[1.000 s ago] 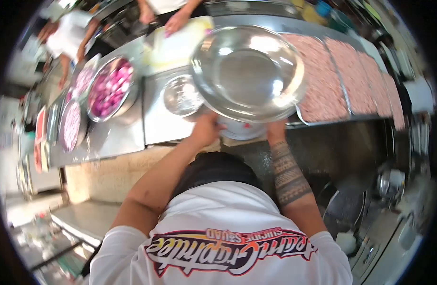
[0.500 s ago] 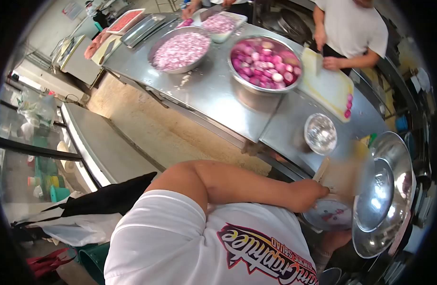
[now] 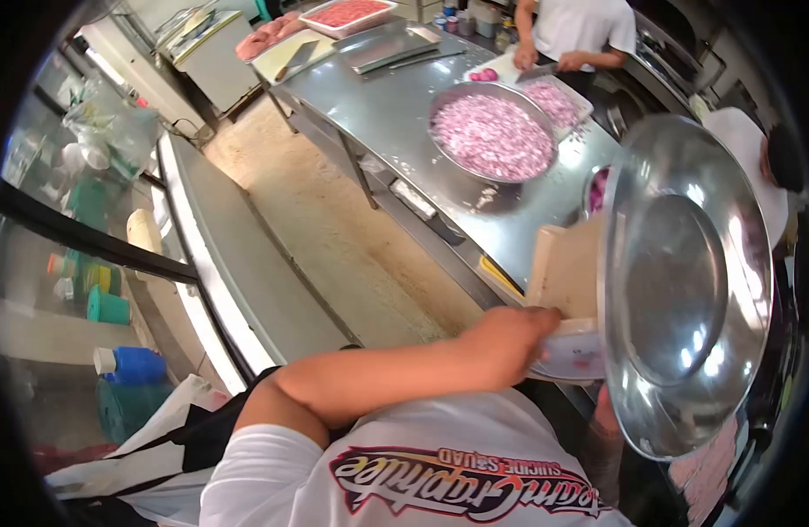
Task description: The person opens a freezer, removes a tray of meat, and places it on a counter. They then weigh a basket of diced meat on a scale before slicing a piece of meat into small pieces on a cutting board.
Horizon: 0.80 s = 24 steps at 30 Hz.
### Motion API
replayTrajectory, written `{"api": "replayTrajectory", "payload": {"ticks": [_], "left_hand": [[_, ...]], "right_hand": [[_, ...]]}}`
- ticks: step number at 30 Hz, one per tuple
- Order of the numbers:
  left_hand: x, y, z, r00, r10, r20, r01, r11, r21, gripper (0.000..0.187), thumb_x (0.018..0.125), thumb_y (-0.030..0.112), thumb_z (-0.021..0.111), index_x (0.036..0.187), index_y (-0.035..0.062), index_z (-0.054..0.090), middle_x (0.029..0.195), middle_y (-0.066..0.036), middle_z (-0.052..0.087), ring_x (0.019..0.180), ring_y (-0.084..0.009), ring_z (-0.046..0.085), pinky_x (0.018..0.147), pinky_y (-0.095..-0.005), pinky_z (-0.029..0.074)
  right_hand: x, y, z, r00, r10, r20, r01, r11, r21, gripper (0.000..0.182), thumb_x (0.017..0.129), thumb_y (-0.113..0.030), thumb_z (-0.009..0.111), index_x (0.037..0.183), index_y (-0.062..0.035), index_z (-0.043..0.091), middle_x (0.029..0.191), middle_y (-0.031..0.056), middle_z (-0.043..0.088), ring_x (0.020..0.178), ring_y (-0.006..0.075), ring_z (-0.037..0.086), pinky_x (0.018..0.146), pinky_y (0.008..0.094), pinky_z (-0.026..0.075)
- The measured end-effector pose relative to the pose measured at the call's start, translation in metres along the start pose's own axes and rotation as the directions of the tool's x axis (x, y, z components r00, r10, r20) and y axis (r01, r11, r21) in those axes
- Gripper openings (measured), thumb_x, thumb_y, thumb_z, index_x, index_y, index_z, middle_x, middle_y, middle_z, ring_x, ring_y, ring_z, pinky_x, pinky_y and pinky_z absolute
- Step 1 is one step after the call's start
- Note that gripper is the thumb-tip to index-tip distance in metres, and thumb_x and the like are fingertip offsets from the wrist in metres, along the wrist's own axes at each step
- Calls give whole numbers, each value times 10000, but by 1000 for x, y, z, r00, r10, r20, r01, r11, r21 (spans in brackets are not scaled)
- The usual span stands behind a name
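My left hand is closed on the edge of a tan board-like thing, whose exact kind I cannot make out. Just below the fingers shows a pale dish with a floral pattern, partly covered. A large shiny metal basin stands tilted on its side against these things, its rim close to the tan piece. Only a little of my right hand shows at the basin's lower left rim; its fingers are hidden behind the metal.
On the steel table, a metal bowl of chopped onion stands near a co-worker's knife and cutting board. Farther back are metal trays, another knife and a tub of red meat. Glass panes run along the left.
My view has swung right and my body has moved leftward along the table. The tan piece, dish and metal basin travel with me; the basin now looks larger and hides the peeled-onion bowl.
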State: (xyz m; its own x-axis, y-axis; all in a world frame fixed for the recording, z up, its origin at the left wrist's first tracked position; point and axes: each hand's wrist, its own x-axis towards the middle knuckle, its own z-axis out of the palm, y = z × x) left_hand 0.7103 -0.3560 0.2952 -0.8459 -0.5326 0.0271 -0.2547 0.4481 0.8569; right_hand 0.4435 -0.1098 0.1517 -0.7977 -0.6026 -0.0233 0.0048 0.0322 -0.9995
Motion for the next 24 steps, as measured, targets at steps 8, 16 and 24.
{"api": "replayTrajectory", "payload": {"ticks": [8, 16, 24], "left_hand": [[-68, -82, -173, 908, -242, -342, 167, 958, -234, 386, 891, 107, 760, 1262, 36, 682, 1208, -186, 713, 1097, -352, 690, 955, -462, 551], [-69, -201, -326, 825, -218, -521, 273, 962, 29, 342, 867, 60, 739, 1208, 41, 722, 1186, -186, 729, 1104, -399, 685, 945, -474, 550], [-27, -348, -439, 815, -354, -459, 407, 913, 19, 290, 896, 100, 738, 1185, 97, 722, 1085, -220, 736, 1035, -449, 690, 873, -497, 564]], "right_hand": [[61, 33, 262, 783, 14, 622, -255, 919, 301, 452, 1120, -306, 479, 1507, -71, 463, 1491, 117, 539, 1342, 254, 541, 1163, 460, 443], [119, 105, 538, 542, -85, 836, -590, 670, 451, 473, 1130, -319, 458, 1534, -74, 436, 1519, 116, 518, 1367, 251, 528, 1177, 456, 436], [155, 108, 705, 811, -10, 584, -261, 889, 377, 365, 1078, -178, 584, 1415, -45, 542, 1361, 108, 621, 1230, 241, 620, 1088, 415, 520]]}}
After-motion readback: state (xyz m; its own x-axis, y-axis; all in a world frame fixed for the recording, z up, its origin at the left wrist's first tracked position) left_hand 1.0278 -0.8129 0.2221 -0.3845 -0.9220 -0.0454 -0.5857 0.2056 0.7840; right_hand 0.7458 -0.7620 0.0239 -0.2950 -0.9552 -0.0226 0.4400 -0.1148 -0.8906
